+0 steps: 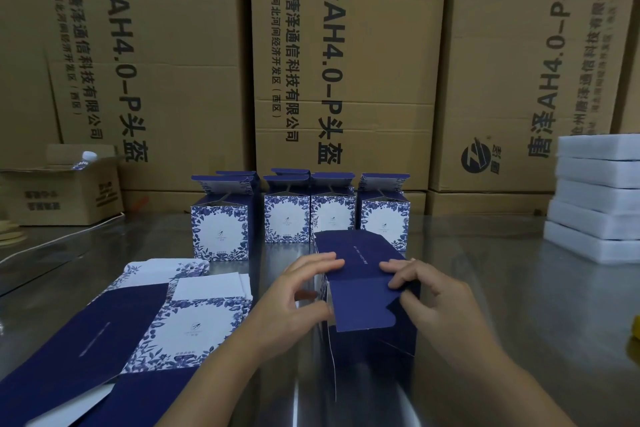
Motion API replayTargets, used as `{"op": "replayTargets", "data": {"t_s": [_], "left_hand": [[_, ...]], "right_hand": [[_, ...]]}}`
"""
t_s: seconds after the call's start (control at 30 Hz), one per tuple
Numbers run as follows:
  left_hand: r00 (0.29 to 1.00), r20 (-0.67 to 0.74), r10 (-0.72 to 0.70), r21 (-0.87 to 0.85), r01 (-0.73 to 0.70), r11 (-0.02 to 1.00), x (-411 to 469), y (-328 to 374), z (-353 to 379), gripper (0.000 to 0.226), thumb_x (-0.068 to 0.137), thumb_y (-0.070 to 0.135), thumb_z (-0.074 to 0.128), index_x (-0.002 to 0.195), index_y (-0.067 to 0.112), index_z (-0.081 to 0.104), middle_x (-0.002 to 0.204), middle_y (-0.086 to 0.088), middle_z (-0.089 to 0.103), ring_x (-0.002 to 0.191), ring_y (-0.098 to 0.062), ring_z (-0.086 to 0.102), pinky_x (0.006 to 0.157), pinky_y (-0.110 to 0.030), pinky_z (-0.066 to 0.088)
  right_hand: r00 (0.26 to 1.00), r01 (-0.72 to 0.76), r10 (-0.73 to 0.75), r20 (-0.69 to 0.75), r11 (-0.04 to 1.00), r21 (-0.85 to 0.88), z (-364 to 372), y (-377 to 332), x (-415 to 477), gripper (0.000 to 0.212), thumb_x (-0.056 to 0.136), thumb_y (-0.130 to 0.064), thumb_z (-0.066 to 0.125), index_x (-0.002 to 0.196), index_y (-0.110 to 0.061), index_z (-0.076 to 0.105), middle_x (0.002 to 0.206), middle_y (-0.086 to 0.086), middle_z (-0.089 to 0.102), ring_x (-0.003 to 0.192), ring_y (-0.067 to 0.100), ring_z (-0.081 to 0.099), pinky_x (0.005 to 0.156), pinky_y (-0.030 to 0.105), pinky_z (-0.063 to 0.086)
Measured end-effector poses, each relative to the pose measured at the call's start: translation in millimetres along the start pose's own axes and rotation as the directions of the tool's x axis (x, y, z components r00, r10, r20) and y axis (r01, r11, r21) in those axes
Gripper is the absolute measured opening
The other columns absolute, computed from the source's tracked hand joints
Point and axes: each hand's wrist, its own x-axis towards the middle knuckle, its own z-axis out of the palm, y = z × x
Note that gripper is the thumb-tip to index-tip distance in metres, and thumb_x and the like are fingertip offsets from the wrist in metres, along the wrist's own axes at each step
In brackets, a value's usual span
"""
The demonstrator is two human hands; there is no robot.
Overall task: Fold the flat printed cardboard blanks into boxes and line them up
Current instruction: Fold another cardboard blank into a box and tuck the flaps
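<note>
several folded boxes (286, 218) stand lined up at twelve o'clock. at centre, the left hand (301, 291) and right hand (426, 291) both pinch a half-formed box (360, 305), tucking its flap. flat blanks (180, 329) wait at eight o'clock.

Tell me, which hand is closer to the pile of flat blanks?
Left. The left hand sits just right of the flat blanks, on the near side of the half-folded box; the right hand is on that box's other side, farther away.
</note>
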Motion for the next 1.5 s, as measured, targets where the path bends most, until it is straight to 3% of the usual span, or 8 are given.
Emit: {"op": "replayTargets", "data": {"t_s": [0.17,0.33,0.53,0.63,0.8,0.93,1.2,1.5], "left_hand": [[1.000,-0.005,-0.004,0.003,0.004,1.000,0,0,0,0.058,0.059,0.041,0.053,0.117,0.036,0.058,0.133,0.024,0.045,0.124,0.011,0.039,0.095,-0.023,0.044],[1.000,-0.010,-0.004,0.010,0.005,1.000,1,0,0,0.052,0.067,0.018,0.054,0.115,0.037,0.060,0.133,0.023,0.045,0.123,0.011,0.039,0.095,-0.022,0.044],[1.000,-0.030,0.005,0.018,-0.004,1.000,0,0,2,0.050,0.067,0.017,0.053,0.113,0.037,0.060,0.131,0.020,0.046,0.122,0.012,0.039,0.093,-0.016,0.042],[0.999,-0.029,0.016,0.038,-0.015,0.999,0,1,3,0.049,0.068,0.018,0.054,0.113,0.037,0.059,0.131,0.020,0.045,0.121,0.014,0.038,0.090,-0.009,0.039],[0.999,-0.027,0.029,0.103,-0.026,0.994,-2,0,3,0.044,0.072,0.026,0.055,0.115,0.037,0.058,0.132,0.021,0.043,0.124,0.009,0.037,0.099,-0.022,0.039],[0.997,-0.048,0.057,0.163,-0.049,0.985,-2,-1,5,0.039,0.076,0.036,0.056,0.115,0.039,0.056,0.131,0.023,0.043,0.125,0.010,0.034,0.099,-0.020,0.037],[0.993,-0.071,0.090,0.174,-0.077,0.982,-1,-3,7,0.036,0.077,0.035,0.057,0.113,0.039,0.057,0.128,0.023,0.045,0.125,0.010,0.035,0.095,-0.014,0.038],[0.978,-0.161,0.129,0.206,-0.095,0.974,0,-4,14,0.030,0.074,0.030,0.059,0.102,0.039,0.060,0.118,0.023,0.051,0.121,0.009,0.038,0.084,-0.005,0.038]], "right_hand": [[0.999,0.052,-0.051,0.006,0.997,-0.049,-1,2,1,0.063,0.071,0.029,0.037,0.074,-0.028,0.066,0.105,-0.022,0.066,0.109,-0.013,0.053,0.091,-0.001,0.030],[0.994,0.109,-0.111,-0.012,0.990,-0.092,1,5,2,0.064,0.073,0.027,0.042,0.075,-0.028,0.072,0.103,-0.025,0.065,0.109,-0.009,0.054,0.095,0.001,0.030],[0.982,0.179,-0.185,-0.026,0.971,-0.160,6,-2,0,0.028,0.074,-0.009,0.066,0.090,-0.031,0.073,0.106,-0.026,0.064,0.107,-0.009,0.055,0.099,0.005,0.031],[0.981,0.186,-0.192,-0.008,0.959,-0.213,6,-2,-1,0.040,0.071,-0.024,0.071,0.109,-0.036,0.064,0.110,-0.030,0.059,0.110,-0.011,0.049,0.095,0.003,0.030],[0.977,0.214,-0.201,0.072,0.925,-0.315,10,6,-2,0.052,0.071,-0.035,0.076,0.120,-0.035,0.059,0.125,-0.027,0.050,0.121,-0.006,0.038,0.105,0.008,0.022],[0.971,0.239,-0.234,0.056,0.909,-0.342,16,9,-3,0.055,0.068,-0.036,0.077,0.120,-0.029,0.059,0.123,-0.026,0.049,0.120,-0.004,0.036,0.105,0.007,0.020],[0.949,0.263,-0.315,-0.027,0.834,-0.486,28,11,-3,0.061,0.058,-0.031,0.089,0.111,-0.018,0.062,0.112,-0.005,0.060,0.112,0.008,0.041,0.098,0.024,0.033],[0.928,0.204,-0.342,-0.146,0.796,-0.569,42,13,3,0.055,0.049,-0.026,0.092,0.093,-0.017,0.061,0.095,-0.005,0.063,0.095,0.011,0.045,0.082,0.023,0.034]]}}
